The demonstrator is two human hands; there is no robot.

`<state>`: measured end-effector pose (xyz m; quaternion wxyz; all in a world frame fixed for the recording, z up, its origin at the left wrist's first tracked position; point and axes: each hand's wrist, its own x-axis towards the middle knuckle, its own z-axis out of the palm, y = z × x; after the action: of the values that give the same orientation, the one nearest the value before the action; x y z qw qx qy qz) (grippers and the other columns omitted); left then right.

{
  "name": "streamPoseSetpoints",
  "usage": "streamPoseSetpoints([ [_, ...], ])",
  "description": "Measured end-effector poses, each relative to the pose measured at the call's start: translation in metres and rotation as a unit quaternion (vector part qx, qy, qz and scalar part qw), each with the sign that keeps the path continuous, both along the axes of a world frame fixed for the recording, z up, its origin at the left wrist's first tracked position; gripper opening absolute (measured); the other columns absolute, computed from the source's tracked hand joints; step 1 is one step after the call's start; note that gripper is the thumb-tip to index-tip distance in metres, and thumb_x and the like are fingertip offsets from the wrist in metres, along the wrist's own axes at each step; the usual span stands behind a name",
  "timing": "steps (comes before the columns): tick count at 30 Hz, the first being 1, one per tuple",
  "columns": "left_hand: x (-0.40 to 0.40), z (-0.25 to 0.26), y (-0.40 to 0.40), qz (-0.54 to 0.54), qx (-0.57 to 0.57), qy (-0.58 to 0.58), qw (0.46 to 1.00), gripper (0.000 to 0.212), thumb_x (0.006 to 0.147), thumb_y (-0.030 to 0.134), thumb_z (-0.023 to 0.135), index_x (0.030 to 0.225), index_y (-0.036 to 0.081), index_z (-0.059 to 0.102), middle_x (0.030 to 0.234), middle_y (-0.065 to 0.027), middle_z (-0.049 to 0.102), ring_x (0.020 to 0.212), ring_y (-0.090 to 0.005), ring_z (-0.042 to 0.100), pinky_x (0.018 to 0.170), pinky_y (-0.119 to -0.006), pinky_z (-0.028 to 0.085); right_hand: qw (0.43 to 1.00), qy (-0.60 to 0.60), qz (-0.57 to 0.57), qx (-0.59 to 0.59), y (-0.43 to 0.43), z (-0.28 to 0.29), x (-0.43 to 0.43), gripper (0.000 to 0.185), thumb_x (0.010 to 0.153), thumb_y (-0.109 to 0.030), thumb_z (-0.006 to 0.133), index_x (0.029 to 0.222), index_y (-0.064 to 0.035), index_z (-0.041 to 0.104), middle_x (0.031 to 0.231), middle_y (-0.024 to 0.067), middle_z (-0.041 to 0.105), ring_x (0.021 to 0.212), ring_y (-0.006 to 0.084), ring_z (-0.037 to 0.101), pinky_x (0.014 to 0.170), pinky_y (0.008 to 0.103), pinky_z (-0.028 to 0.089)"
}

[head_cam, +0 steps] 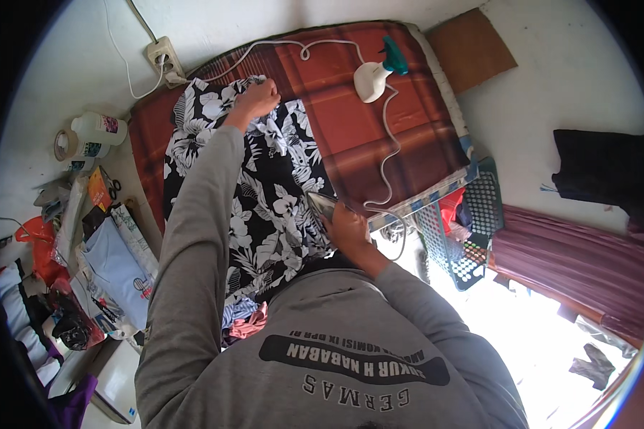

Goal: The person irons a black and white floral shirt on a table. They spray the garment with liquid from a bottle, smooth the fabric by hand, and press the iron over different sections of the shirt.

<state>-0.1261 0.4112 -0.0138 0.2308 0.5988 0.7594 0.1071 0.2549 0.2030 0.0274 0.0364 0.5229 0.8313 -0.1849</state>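
Note:
A black-and-white floral garment (268, 187) lies spread over the left part of a table covered with a red-brown checked cloth (343, 128). At its far end my left hand (258, 100) is closed on the fabric. My right hand (348, 228) grips a clothes iron (321, 205), whose pointed tip rests on the garment near its right edge; the handle is mostly hidden by my fingers. A pale cord (389, 161) runs over the cloth. Further back on the table, a white spray bottle (370, 81) with a green trigger head lies on the cord.
A wall socket block (165, 59) with plugs is at the back left. Plastic bottles (104, 128), scissors (114, 187) and folded clothing (118, 263) are left of the table. A green plastic basket (445, 241) stands off the right edge, near a purple curtain (569, 263).

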Motion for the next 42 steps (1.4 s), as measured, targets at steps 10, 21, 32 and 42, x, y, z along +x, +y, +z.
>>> streamPoseSetpoints([
  [10,0.211,0.039,-0.188,-0.365,0.121,0.048,0.922,0.061,0.074,0.033,0.088,0.126,0.012,0.065,0.136,-0.0091,0.059,0.131,-0.0322,0.055,0.098,-0.056,0.048,0.997,-0.054,-0.02,0.048,0.198,0.025,0.111,0.05,0.093,-0.05,0.079,0.117,-0.009,0.066,0.1,0.0214,0.078,0.096,0.0425,0.077,0.083,0.0541,0.059],
  [21,0.221,0.085,-0.198,-0.313,0.045,0.094,0.944,0.02,0.086,0.031,0.079,0.093,0.014,0.069,0.093,-0.0023,0.069,0.107,-0.0259,0.063,0.094,-0.047,0.043,0.995,0.042,-0.016,0.085,0.35,0.024,0.208,0.048,0.088,-0.043,0.086,0.113,-0.0065,0.067,0.104,0.024,0.076,0.102,0.045,0.073,0.087,0.0569,0.056],
  [32,0.18,0.397,-0.22,0.133,0.305,-0.186,0.925,0.013,0.098,0.013,0.074,0.095,0.001,0.076,0.078,0.004,0.07,0.072,-0.0031,0.059,0.063,-0.025,0.047,0.963,0.162,0.019,0.217,0.315,0.051,0.144,0.066,0.092,-0.045,0.079,0.139,-0.0042,0.058,0.139,0.0212,0.056,0.132,0.0427,0.052,0.111,0.0626,0.04],
  [42,0.173,0.558,-0.261,0.185,0.485,-0.346,0.782,0.013,0.105,0.017,0.068,0.104,0.006,0.076,0.086,0.0031,0.073,0.071,-0.005,0.067,0.065,-0.023,0.054,0.75,0.506,0.381,-0.19,0.161,0.175,0.0,0.052,0.098,-0.034,0.079,0.137,-0.0011,0.067,0.122,0.0171,0.076,0.122,0.0271,0.069,0.105,0.0416,0.053],
])
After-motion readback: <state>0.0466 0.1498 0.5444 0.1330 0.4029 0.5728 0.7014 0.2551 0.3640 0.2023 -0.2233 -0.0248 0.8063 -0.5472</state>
